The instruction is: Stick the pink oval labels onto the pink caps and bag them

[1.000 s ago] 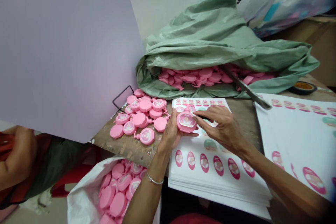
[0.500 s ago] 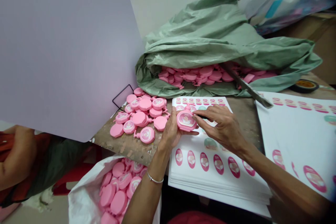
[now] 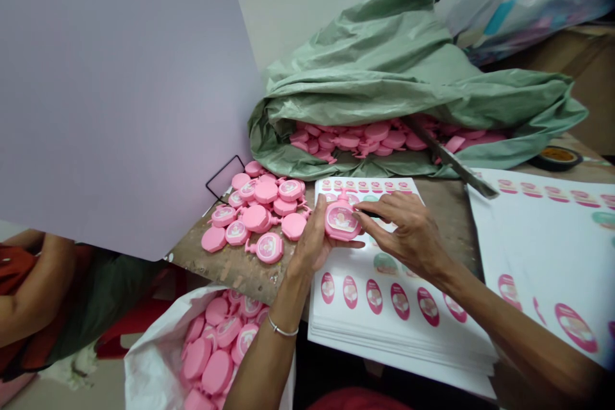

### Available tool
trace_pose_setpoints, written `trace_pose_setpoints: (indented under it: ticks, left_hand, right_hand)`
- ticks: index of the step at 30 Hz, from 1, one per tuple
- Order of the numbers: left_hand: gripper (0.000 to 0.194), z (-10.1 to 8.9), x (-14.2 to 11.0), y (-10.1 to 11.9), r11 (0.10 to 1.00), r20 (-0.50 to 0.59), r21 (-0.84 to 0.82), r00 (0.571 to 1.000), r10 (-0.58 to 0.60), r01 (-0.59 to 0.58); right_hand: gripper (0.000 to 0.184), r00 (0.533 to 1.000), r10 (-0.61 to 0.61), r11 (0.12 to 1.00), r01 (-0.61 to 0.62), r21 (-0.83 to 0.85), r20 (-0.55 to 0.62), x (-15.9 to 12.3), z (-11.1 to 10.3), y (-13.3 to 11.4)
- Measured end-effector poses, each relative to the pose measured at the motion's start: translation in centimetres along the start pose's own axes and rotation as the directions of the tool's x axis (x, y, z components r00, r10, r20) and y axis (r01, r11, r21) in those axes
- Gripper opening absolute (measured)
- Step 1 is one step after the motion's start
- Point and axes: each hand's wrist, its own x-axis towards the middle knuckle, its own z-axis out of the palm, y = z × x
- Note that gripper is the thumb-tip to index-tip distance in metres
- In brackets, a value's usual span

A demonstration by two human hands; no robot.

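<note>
My left hand (image 3: 311,237) grips a pink toy pump bottle (image 3: 343,220) upright, its label side facing me. My right hand (image 3: 408,230) pinches a thin dark tool (image 3: 369,213), whose kind I cannot make out. The fingertips of that hand touch the bottle's right edge. Below both hands lies a stack of sticker sheets (image 3: 353,327) printed with pink ovals and green labels. Left of the left hand, a loose heap of pink toy bottles (image 3: 266,191) covers part of the table, several of them with labels facing up.
A green sack (image 3: 355,93) full of pink bottles lies at the back, with a metal strip (image 3: 456,166) across its mouth. More sheets (image 3: 542,250) are at right, near a tape roll (image 3: 556,157). A white sack (image 3: 154,365) holds bottles below. Another person's arm (image 3: 41,288) shows at far left.
The bottle in my left hand has shifted very slightly to the right. The other person's arm at far left has moved a little. My right hand stays at the bottle's edge.
</note>
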Motion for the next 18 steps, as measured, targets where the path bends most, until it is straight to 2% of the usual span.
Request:
trace_pose_setpoints:
  ticks: [2,4,6,7,9,11,12,14,16,17,18]
  left_hand:
    - [0.038,-0.1,-0.4,0.3,0.999,0.031,0.04,0.999,0.026,-0.027]
    - [0.043,-0.1,-0.7,0.6,0.997,0.052,0.065,0.998,0.025,-0.029]
    - [0.043,0.0,-1.1,0.7,0.997,0.062,0.07,0.998,0.008,-0.012]
    - [0.043,0.1,-1.3,0.6,0.997,0.064,0.071,0.998,0.002,-0.007]
    - [0.042,0.6,-1.8,0.2,0.996,0.086,0.084,0.996,-0.008,0.0]
    - [0.043,0.6,-2.4,-0.3,0.993,0.106,0.116,0.994,-0.02,0.007]
    - [0.044,0.4,-2.6,-0.4,0.99,0.102,0.137,0.994,-0.03,0.016]
    - [0.046,-1.0,-2.9,0.1,0.979,0.033,0.205,0.999,-0.031,0.024]
    - [0.043,-3.2,-2.7,1.5,0.929,-0.14,0.37,0.988,0.06,-0.004]
    - [0.039,-4.3,-2.5,2.5,0.861,-0.248,0.507,0.954,0.172,-0.023]
    - [0.035,-5.3,-2.4,3.7,0.75,-0.318,0.661,0.89,0.327,-0.04]
  right_hand:
    - [0.019,0.999,-0.033,0.998,0.035,-0.048,0.04,0.1,-0.3,0.2]
    - [0.023,0.996,-0.04,0.989,0.052,-0.14,0.084,0.1,-0.6,0.5]
    - [0.027,0.999,0.023,0.976,-0.012,-0.216,0.048,0.0,-0.7,0.7]
    - [0.031,0.997,0.07,0.977,-0.067,-0.2,0.01,0.0,-0.6,0.7]
    - [0.046,0.987,0.162,0.986,-0.162,-0.045,-0.003,-0.2,0.0,0.8]
    - [0.065,0.971,0.225,0.963,-0.234,0.135,0.075,-0.3,1.0,1.3]
    - [0.07,0.959,0.262,0.946,-0.277,0.17,0.107,-0.3,1.6,1.9]
    - [0.07,0.932,0.343,0.923,-0.358,0.143,0.116,-0.1,2.7,3.9]
    - [0.062,0.916,0.387,0.918,-0.393,0.049,0.104,0.7,3.7,6.6]
    - [0.055,0.917,0.384,0.923,-0.385,-0.008,0.105,1.3,4.3,8.1]
    - [0.049,0.919,0.381,0.924,-0.376,-0.064,0.106,2.1,4.8,9.4]
